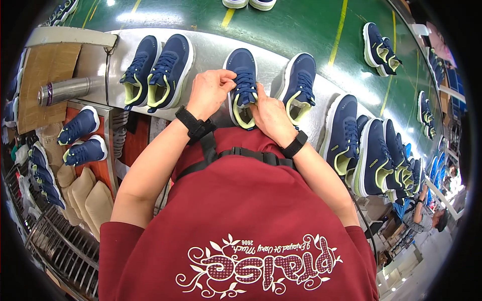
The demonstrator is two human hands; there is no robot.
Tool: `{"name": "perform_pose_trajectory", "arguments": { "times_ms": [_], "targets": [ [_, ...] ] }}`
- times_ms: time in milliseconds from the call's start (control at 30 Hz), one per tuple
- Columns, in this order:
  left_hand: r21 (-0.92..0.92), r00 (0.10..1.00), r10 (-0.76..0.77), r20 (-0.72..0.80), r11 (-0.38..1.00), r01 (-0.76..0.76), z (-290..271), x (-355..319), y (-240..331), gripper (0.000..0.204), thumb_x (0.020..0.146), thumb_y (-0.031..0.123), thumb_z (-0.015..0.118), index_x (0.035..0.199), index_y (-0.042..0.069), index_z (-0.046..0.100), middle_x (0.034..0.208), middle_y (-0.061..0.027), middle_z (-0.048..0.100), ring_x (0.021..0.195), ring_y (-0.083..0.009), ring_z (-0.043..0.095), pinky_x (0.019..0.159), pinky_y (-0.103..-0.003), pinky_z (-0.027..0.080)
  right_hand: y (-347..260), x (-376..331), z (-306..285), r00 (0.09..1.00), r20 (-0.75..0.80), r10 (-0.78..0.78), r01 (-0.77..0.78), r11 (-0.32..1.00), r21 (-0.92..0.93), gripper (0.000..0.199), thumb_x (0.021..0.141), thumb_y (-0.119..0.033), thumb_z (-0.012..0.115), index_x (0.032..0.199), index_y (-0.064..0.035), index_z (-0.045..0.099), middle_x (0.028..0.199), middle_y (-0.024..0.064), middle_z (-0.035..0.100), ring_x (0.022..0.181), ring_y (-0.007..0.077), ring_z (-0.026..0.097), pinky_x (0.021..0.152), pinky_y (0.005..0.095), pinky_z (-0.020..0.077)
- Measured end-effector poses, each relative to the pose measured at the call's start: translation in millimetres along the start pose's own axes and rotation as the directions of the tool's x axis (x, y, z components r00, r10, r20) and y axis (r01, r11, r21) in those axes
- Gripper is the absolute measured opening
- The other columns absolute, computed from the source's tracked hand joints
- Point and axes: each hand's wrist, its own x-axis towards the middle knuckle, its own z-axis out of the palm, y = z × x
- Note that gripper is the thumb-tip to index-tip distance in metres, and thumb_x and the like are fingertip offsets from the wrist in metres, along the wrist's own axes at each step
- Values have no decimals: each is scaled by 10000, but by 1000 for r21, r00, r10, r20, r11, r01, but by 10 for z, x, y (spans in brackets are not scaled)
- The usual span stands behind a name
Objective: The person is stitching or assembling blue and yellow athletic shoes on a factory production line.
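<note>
A navy sneaker [242, 62] with a white sole and lime lining stands in front of me on the metal ledge, toe pointing away. Along its left side, at the laces, my left hand [210, 93] is closed in a pinch; whatever lies between the fingertips is too small to make out. My right hand [272, 116] grips the shoe's right side near the tongue and collar, its lower fingers partly hidden. Just right of that hand stands another navy sneaker [303, 72]. A matching pair [168, 62] sits to the left.
Several more navy sneakers [346, 125] line the ledge at right. Beyond the metal ledge [211, 47] runs a green surface [301, 25] with yellow lines, carrying shoes. At left are a metal cylinder [65, 91], cardboard [57, 60], beige shoe forms [83, 193] and a wire rack [65, 256].
</note>
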Motion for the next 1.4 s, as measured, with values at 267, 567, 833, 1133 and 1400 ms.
{"name": "perform_pose_trajectory", "arguments": {
  "times_ms": [267, 567, 833, 1133, 1400],
  "targets": [
    [197, 991, 133, -23, 972, -126, 90, 94, 134, 275, 697, 74, 626, 967, 49, 674, 697, -93, 662, 644, -227, 656, 618, -331, 505, 23, -6, 48, 1000, -17, -16, 15, 996, -87, 545, 769, 3, 532, 1241, 217, 363, 708, 245, 615, 669, 368, 640, 625, 415, 507],
    [412, 881, 397, -257, 870, -272, 266, -107, 154, 296, 691, 33, 619, 983, 83, 622, 738, -57, 609, 700, -253, 622, 614, -379, 484, 8, -33, 28, 1000, -14, 2, -4, 992, -123, 569, 719, 48, 525, 1231, 230, 359, 728, 250, 615, 693, 379, 641, 630, 400, 518],
    [274, 877, 455, -153, 873, -404, 63, -141, 312, 558, 733, -93, 448, 1250, 90, 550, 1247, -149, 532, 1169, -345, 477, 982, -391, 402, 54, -16, -25, 998, -59, 13, -12, 1000, 13, 528, 789, 6, 509, 1266, 168, 349, 729, 282, 607, 737, 420, 628, 680, 468, 497],
    [70, 951, 285, -118, 958, -278, 66, -187, 134, 322, 802, -7, 593, 1114, 57, 639, 1001, -75, 626, 913, -199, 594, 821, -325, 491, 15, -33, -27, 998, -29, 61, -59, 996, 61, 527, 798, -34, 490, 1276, 150, 366, 764, 297, 615, 741, 438, 621, 687, 488, 483],
    [-144, 999, 29, 35, 989, -24, -22, -212, 24, 312, 844, 48, 628, 1156, 34, 626, 842, -45, 651, 763, -85, 596, 688, -241, 511, -85, -37, -100, 991, 31, 131, -133, 985, 112, 505, 812, -69, 503, 1270, 110, 389, 775, 296, 615, 766, 446, 616, 704, 492, 472]
  ]
}}
